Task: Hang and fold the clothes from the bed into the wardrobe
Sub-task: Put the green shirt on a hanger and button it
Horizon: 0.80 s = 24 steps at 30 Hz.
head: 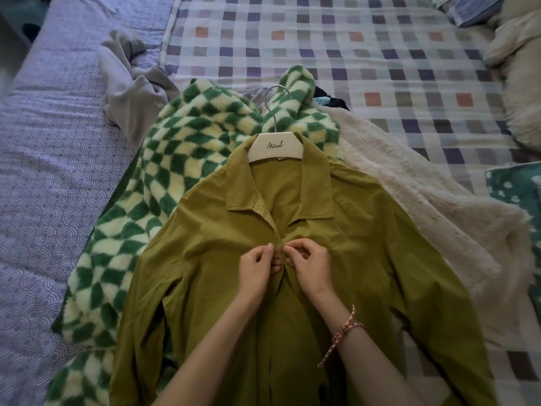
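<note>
Pinching the front of an olive shirt (366, 259) that lies face-up on the bed (380, 54), a white hanger (275, 146) tucked inside its collar.
The left hand (256, 271) and right hand (308, 266) meet at the shirt's front opening just below the collar, each grip clenched on a fabric edge between thumb and curled fingers. The shirt rests on a green-and-cream checked fleece (164, 171) and a cream fluffy garment (424, 215). A grey garment (131, 83) lies crumpled further up on the left.
</note>
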Available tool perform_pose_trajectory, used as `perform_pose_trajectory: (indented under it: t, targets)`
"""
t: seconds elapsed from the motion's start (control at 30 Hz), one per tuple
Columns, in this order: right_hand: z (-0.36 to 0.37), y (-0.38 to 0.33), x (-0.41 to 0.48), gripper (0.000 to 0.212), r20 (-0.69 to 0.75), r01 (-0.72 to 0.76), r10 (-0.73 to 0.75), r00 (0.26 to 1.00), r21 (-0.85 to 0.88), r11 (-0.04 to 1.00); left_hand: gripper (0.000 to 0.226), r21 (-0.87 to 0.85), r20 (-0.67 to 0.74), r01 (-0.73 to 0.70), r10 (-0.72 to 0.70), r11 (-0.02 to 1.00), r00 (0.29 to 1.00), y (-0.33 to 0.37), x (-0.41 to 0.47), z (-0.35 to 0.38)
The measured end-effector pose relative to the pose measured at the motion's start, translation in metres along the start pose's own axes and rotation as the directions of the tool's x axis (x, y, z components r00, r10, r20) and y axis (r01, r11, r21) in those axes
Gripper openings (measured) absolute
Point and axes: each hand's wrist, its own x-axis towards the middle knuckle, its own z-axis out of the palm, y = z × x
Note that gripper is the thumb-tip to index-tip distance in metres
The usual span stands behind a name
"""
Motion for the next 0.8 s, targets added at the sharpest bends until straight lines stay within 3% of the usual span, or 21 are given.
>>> perform_pose_trajectory:
  t: [0.13,0.23,0.3,0.4,0.53,0.7,0.8]
  targets:
    - [0.001,0.000,0.001,0.013,0.041,-0.082,0.077,0.996,0.125,0.989,0.008,-0.010,0.062,0.055,-0.055,0.998,0.997,0.001,0.005,-0.008]
    - [0.000,0.002,0.002,0.010,0.080,-0.113,0.105,0.991,0.105,0.988,0.007,0.075,0.079,0.010,-0.016,0.997,0.997,0.000,0.009,-0.007]
    - [0.000,0.002,0.004,0.014,0.098,-0.112,0.106,0.990,0.059,0.992,0.011,0.214,0.058,-0.081,0.070,0.973,0.996,-0.002,0.012,-0.006]
    - [0.003,0.000,0.003,0.018,0.117,-0.099,0.095,0.989,0.026,0.995,0.006,0.470,0.041,-0.284,0.301,0.836,0.953,-0.004,0.012,-0.005]
    - [0.014,-0.003,0.002,0.011,-0.100,-0.146,0.151,0.983,0.059,0.988,0.005,0.578,0.071,-0.455,0.514,0.677,0.855,-0.007,0.008,0.003]
    - [0.025,-0.005,0.005,0.009,-0.218,-0.285,0.337,0.916,0.237,0.929,0.005,0.564,0.043,-0.478,0.554,0.674,0.831,-0.010,0.008,0.004]
    - [0.028,-0.005,0.004,0.014,-0.223,-0.287,0.356,0.908,0.288,0.914,0.006,0.568,0.063,-0.479,0.545,0.669,0.836,-0.008,0.010,0.001]
